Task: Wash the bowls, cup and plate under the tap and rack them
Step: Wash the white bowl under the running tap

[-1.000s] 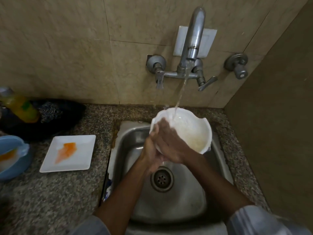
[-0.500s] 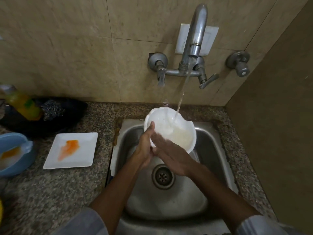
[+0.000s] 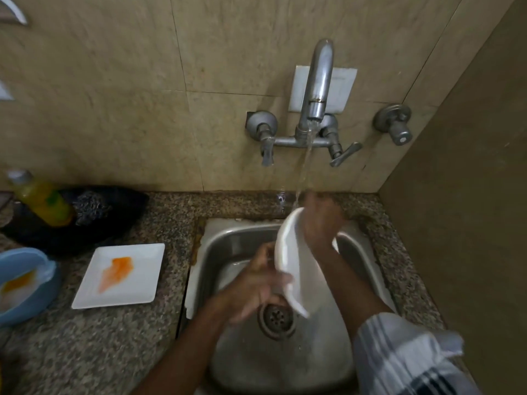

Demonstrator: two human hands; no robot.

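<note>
Both hands, left (image 3: 253,283) and right (image 3: 319,220), grip the tilted white bowl (image 3: 296,269) under the running tap (image 3: 318,89).

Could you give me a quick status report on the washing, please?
Both hands on the white bowl, left hand low, right hand at top. Bowl tilted on edge under running tap. Stained plate waiting on counter. Nothing obstructing.
</note>
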